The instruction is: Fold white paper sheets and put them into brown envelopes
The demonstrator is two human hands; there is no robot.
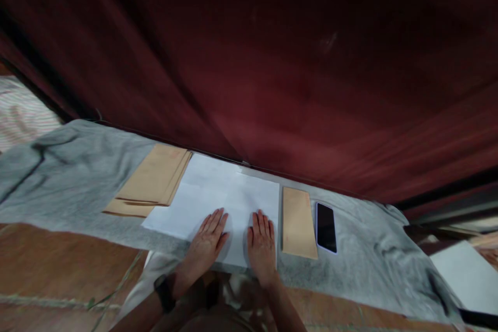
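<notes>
My left hand [206, 241] and my right hand [261, 241] lie flat, palms down, fingers together, on white sheets of paper [218, 192] spread on a grey cloth [78, 176]. Neither hand holds anything. A black band [163, 290] circles my left wrist. To the left of the paper lies a stack of brown envelopes [153, 179]. Just right of my right hand rests a single brown envelope [298, 220], and beside it a dark phone [326, 227], screen up.
A dark red curtain [272, 62] hangs close behind the cloth and fills the upper view. Orange-brown floor [58, 264] shows in front of the cloth. More white paper [467, 275] lies at the far right, and striped fabric [19, 114] at far left.
</notes>
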